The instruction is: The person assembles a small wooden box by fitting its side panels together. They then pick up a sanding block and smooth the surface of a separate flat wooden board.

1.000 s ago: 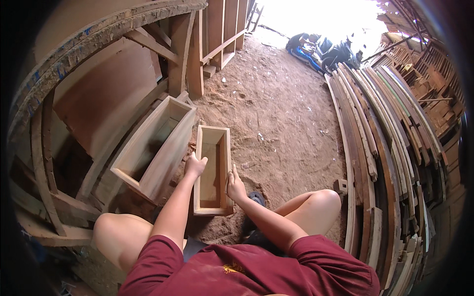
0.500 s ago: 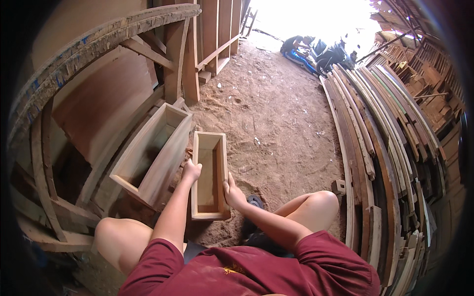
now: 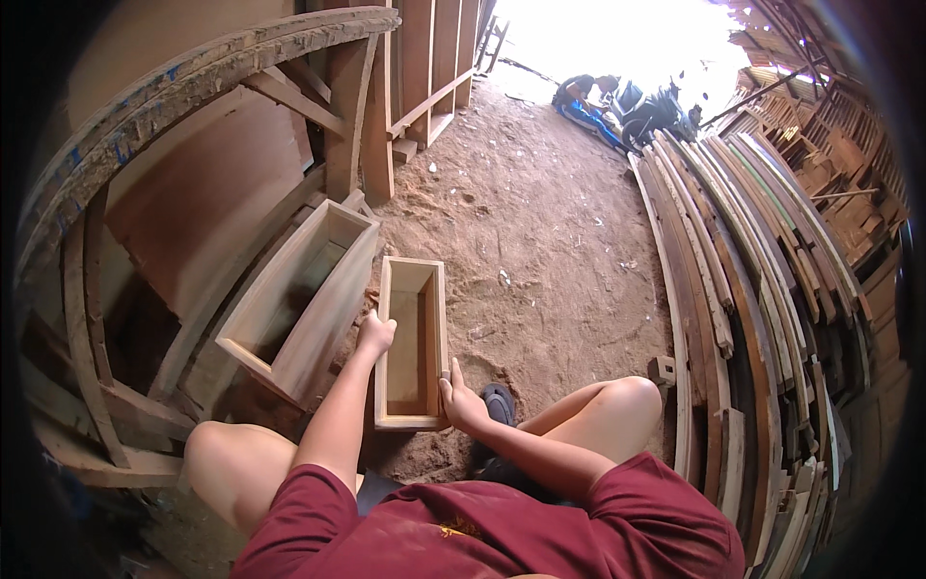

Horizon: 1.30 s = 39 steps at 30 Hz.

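Head view: what sort of place is it?

A workshop with a bare, brown, uneven dirt floor [image 3: 540,261] and bright daylight pouring in at the far end. A person [image 3: 577,96] sits low out there, beside a motorbike [image 3: 651,114].

And along the sides?

On the right, a long pile of boards [image 3: 719,309], with a small wood block [image 3: 662,369] next to it. On the left, a rough wooden frame [image 3: 207,82], and near it a second box [image 3: 328,299], open at the top.

Where's the box being handled?

That narrow wooden box [image 3: 412,352] is in front of the person's body, between the two hands, open side up. I can't tell whether it rests on the ground or is just off it.

How do the hands stand?

The left hand [image 3: 376,335] is curled closed over the left rim, gripping it. The right hand [image 3: 464,403] is mostly open, fingers extended against the right wall near the close end, with nothing else in it.
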Each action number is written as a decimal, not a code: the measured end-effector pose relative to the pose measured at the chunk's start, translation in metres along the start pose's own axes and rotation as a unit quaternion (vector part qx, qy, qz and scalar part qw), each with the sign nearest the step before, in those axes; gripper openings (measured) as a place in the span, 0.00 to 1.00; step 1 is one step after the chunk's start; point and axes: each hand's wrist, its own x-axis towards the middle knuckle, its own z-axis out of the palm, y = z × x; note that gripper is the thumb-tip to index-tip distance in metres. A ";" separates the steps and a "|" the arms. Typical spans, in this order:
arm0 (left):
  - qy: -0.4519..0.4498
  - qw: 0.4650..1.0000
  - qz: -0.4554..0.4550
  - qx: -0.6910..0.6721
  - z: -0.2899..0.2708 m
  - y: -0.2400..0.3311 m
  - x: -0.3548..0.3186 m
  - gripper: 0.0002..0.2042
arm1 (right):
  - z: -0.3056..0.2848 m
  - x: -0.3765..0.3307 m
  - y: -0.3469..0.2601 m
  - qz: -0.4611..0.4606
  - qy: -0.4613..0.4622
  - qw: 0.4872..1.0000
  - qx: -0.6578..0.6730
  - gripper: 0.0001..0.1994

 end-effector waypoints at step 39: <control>0.011 1.000 -0.017 -0.017 0.000 0.015 -0.012 0.35 | -0.003 0.021 -0.007 -0.011 0.037 0.999 0.029 0.36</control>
